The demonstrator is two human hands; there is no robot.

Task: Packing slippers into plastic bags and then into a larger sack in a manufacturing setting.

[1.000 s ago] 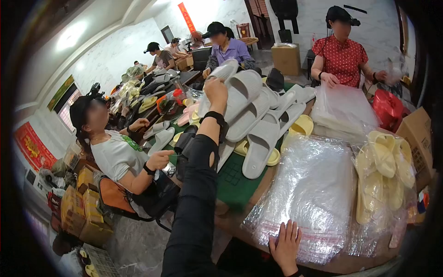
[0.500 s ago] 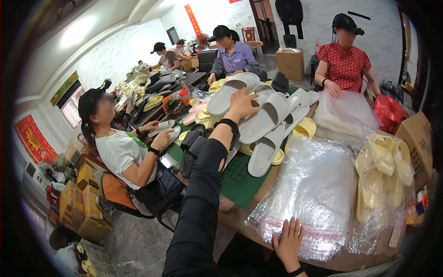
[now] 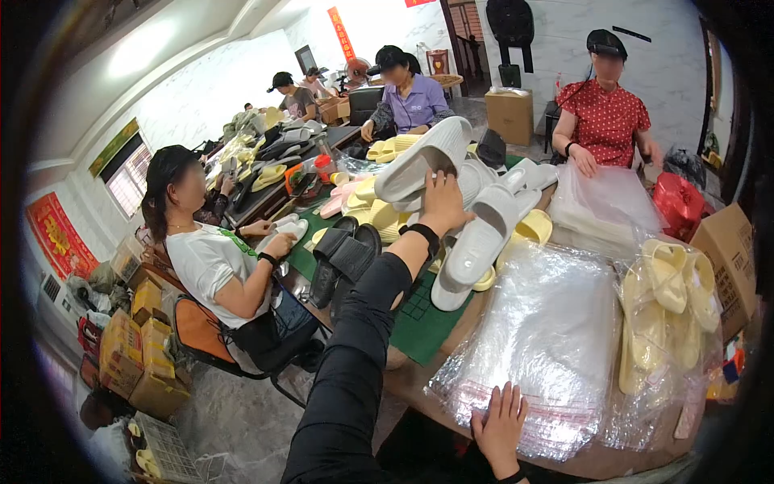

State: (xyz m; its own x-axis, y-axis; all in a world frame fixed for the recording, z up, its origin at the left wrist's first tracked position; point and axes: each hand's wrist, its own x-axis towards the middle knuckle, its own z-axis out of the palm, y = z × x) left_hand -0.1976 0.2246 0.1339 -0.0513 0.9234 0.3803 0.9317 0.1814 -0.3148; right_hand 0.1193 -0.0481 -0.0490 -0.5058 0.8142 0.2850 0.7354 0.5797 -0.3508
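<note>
Over the slipper pile, my left hand [image 3: 442,203], at the end of a black-sleeved arm, has its fingers closed on a light grey slipper [image 3: 426,157] that tilts up, its toe end raised. By the thumb of that hand lies another grey slipper [image 3: 484,234], slanting over more grey ones; whether the thumb presses on it I cannot tell. My right hand [image 3: 500,427] lies flat, fingers stretched, on the near edge of a stack of clear plastic bags [image 3: 548,323]. Right of the stack, pale yellow slippers [image 3: 649,323] sit in a clear bag.
Black slippers [image 3: 343,258] and a green mat [image 3: 427,327] are left of the pile. Across the table a person in red [image 3: 603,121] handles clear sheets [image 3: 601,198]. A person in white [image 3: 210,258] sits at left with slippers. A cardboard box [image 3: 726,258] stands at right.
The grey slipper in my left hand has tilted upward and shifted slightly right. The grey slipper beside my thumb has turned steeper. My right hand stays in place. The person in white has lowered their slippers.
</note>
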